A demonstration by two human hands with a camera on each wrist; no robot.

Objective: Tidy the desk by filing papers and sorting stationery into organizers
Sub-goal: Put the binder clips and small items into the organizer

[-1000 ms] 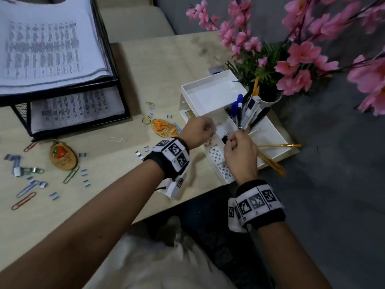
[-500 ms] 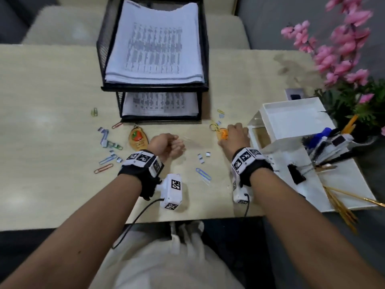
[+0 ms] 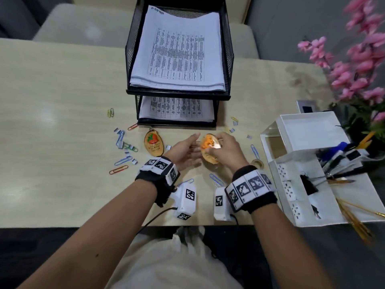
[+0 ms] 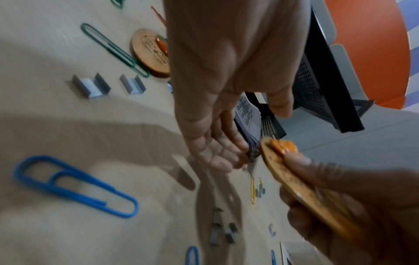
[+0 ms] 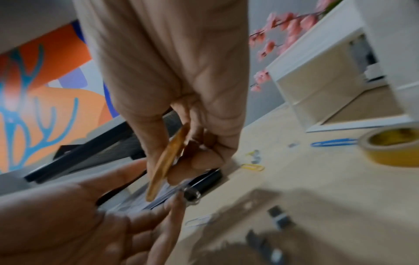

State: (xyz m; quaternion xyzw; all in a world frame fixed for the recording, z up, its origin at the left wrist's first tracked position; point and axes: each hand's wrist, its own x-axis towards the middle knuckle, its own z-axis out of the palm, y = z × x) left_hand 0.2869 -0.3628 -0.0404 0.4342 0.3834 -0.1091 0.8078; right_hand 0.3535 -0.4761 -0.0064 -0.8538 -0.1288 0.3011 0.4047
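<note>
My right hand [image 3: 224, 146] pinches an oval wooden key tag with an orange figure [image 3: 209, 145] and holds it edge-up above the desk. In the right wrist view the tag [image 5: 166, 161] sits between the thumb and curled fingers. My left hand [image 3: 187, 150] is open just left of the tag, palm toward it and fingers straight [image 4: 217, 157]; whether it touches the tag [image 4: 292, 177] I cannot tell. A second wooden tag with a strawberry [image 3: 153, 143] lies flat to the left. A white desk organizer [image 3: 291, 170] stands at the right.
A black mesh paper tray [image 3: 228, 59] holding printed sheets stands behind the hands. Coloured paper clips [image 3: 119, 169] and staple blocks [image 4: 90, 86] lie scattered on the desk. A tape roll [image 5: 392, 148] lies near the organizer, with pens [image 3: 333, 153] and pink flowers [image 3: 354, 65] at the right.
Both hands left the white organizer and came back to the desk middle. My right hand took the orange tag and lifted it. My left hand uncurled from a fist beside it.
</note>
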